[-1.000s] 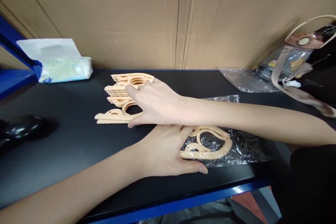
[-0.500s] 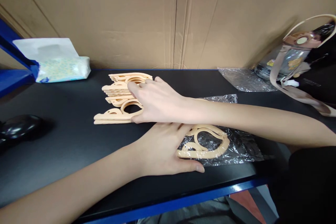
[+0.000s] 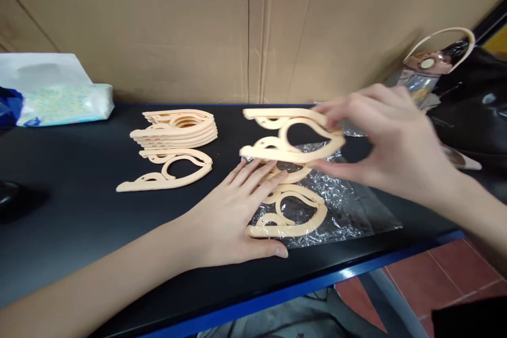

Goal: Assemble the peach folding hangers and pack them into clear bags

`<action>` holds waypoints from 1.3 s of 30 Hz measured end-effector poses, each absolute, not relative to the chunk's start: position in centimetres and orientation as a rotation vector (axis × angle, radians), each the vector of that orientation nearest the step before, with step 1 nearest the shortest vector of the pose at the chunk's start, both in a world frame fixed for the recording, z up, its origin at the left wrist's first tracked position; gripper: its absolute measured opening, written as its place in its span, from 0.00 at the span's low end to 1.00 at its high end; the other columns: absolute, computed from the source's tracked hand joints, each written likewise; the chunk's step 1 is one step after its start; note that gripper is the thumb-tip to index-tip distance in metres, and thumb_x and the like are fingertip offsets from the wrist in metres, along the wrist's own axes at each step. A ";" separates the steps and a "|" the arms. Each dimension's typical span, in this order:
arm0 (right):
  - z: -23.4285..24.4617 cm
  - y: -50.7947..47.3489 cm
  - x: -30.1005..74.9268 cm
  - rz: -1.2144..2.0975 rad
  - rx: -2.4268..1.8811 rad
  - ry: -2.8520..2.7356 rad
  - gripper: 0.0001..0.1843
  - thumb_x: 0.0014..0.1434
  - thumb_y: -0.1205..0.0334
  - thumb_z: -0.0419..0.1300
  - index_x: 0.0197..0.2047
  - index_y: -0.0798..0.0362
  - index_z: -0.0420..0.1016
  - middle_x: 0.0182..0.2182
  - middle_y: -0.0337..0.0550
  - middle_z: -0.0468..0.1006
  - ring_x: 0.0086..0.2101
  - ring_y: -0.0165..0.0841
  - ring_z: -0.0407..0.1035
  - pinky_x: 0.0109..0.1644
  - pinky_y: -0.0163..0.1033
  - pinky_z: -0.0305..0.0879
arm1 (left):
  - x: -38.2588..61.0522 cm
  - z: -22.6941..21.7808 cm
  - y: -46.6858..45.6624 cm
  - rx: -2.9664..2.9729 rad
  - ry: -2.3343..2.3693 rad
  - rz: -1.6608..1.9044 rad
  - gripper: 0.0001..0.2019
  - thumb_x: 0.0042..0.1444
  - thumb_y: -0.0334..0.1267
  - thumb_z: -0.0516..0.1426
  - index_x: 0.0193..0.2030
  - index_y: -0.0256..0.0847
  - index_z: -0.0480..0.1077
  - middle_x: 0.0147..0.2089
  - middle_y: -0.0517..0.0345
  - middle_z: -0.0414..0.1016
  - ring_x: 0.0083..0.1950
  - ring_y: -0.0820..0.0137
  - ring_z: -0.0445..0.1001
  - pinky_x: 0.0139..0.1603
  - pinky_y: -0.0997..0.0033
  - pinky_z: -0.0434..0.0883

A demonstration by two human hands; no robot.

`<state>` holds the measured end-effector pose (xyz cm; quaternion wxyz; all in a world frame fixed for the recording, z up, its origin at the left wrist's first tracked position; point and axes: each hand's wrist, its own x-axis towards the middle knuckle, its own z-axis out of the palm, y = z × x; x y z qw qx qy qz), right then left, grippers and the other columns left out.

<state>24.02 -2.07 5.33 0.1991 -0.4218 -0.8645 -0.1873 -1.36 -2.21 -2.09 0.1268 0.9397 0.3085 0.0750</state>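
Note:
My right hand (image 3: 380,137) pinches a beige folding clothes hanger (image 3: 297,157) by its curved end, above the table and the plastic. My left hand (image 3: 222,216) lies flat with fingers stretched, palm down at the left edge of a clear plastic bag (image 3: 356,214). Under and beside its fingers, more beige folded hangers (image 3: 304,231) lie in or beneath the bag. To the left, a stack of the same hangers (image 3: 178,140) rests on the table, with a further hanger (image 3: 164,185) at its near side. The left fingertips end just below the held hanger.
A tissue pack (image 3: 65,103) stands at the back left, and a black mouse (image 3: 8,193) sits at the left edge. A bottle with a strap (image 3: 425,71) stands at the back right beside a black bag (image 3: 479,95). Cardboard (image 3: 178,31) walls the back of the black table (image 3: 79,222).
My right hand has moved from the left stack over to the right and now holds a hanger up. My left hand stays flat on the bag. The view has shifted right.

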 end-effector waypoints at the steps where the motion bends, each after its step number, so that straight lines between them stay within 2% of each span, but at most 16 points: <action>1: 5.1 -2.7 25.9 -0.558 -1.238 -2.373 0.16 0.61 0.47 0.61 0.44 0.49 0.68 0.47 0.51 0.80 0.45 0.48 0.70 0.48 0.51 0.59 | -1.4 -2.1 -2.2 2.735 0.903 0.195 0.53 0.52 0.72 0.53 0.74 0.38 0.46 0.77 0.43 0.43 0.77 0.45 0.40 0.73 0.38 0.47; 3: 4.4 -3.9 29.6 -0.658 -1.263 -2.229 0.22 0.59 0.40 0.61 0.44 0.49 0.70 0.44 0.49 0.81 0.42 0.48 0.72 0.46 0.52 0.60 | -1.5 -2.2 -2.1 2.734 0.915 0.165 0.52 0.53 0.73 0.52 0.75 0.38 0.46 0.78 0.45 0.41 0.77 0.47 0.38 0.74 0.38 0.46; 7: 2.1 -6.4 34.7 -0.604 -1.420 -2.167 0.25 0.59 0.35 0.57 0.42 0.49 0.70 0.42 0.50 0.82 0.40 0.49 0.73 0.46 0.53 0.61 | -1.6 -2.7 -2.2 2.771 0.907 0.227 0.51 0.54 0.73 0.51 0.75 0.41 0.45 0.77 0.48 0.44 0.78 0.51 0.39 0.74 0.41 0.47; 12: -0.1 -8.7 36.8 -0.535 -1.540 -2.172 0.22 0.59 0.37 0.58 0.40 0.48 0.68 0.42 0.53 0.82 0.42 0.52 0.72 0.46 0.55 0.61 | -1.5 -3.0 -2.6 2.787 0.992 0.326 0.49 0.54 0.73 0.51 0.74 0.44 0.47 0.77 0.53 0.46 0.78 0.54 0.41 0.75 0.46 0.48; 18: -0.5 -8.5 36.1 -0.319 -1.469 -2.268 0.20 0.57 0.40 0.62 0.39 0.47 0.66 0.44 0.51 0.81 0.43 0.50 0.70 0.47 0.54 0.61 | -1.4 -2.9 -2.7 2.829 0.976 0.296 0.50 0.54 0.73 0.50 0.74 0.41 0.48 0.77 0.52 0.46 0.77 0.55 0.42 0.75 0.47 0.49; 24: 0.0 -6.8 34.1 -0.078 -1.318 -2.436 0.22 0.53 0.43 0.67 0.43 0.46 0.65 0.48 0.46 0.80 0.49 0.47 0.68 0.60 0.56 0.56 | -1.4 -2.9 -2.7 2.808 0.976 0.320 0.49 0.54 0.72 0.51 0.74 0.43 0.48 0.77 0.52 0.47 0.77 0.55 0.42 0.75 0.47 0.48; 29: 0.6 -5.4 33.5 -0.066 -1.233 -2.524 0.24 0.53 0.42 0.67 0.45 0.45 0.65 0.49 0.45 0.80 0.51 0.47 0.65 0.54 0.53 0.61 | -1.7 -3.1 -2.2 2.818 0.886 0.281 0.50 0.54 0.72 0.51 0.75 0.43 0.44 0.77 0.48 0.45 0.77 0.51 0.40 0.74 0.41 0.50; 35: 2.7 -5.4 33.7 -0.332 -1.183 -2.577 0.22 0.57 0.41 0.63 0.47 0.46 0.69 0.47 0.47 0.79 0.49 0.48 0.67 0.53 0.55 0.60 | -1.7 -3.2 -2.1 2.821 0.901 0.262 0.51 0.54 0.73 0.50 0.75 0.41 0.44 0.77 0.46 0.44 0.77 0.50 0.39 0.74 0.40 0.50; 39: 3.2 -5.2 33.5 -0.210 -1.182 -2.571 0.23 0.54 0.40 0.65 0.45 0.44 0.68 0.47 0.45 0.80 0.47 0.47 0.68 0.51 0.53 0.61 | -1.7 -3.2 -2.1 2.820 0.890 0.281 0.51 0.54 0.73 0.50 0.75 0.41 0.44 0.77 0.46 0.44 0.77 0.49 0.39 0.74 0.40 0.49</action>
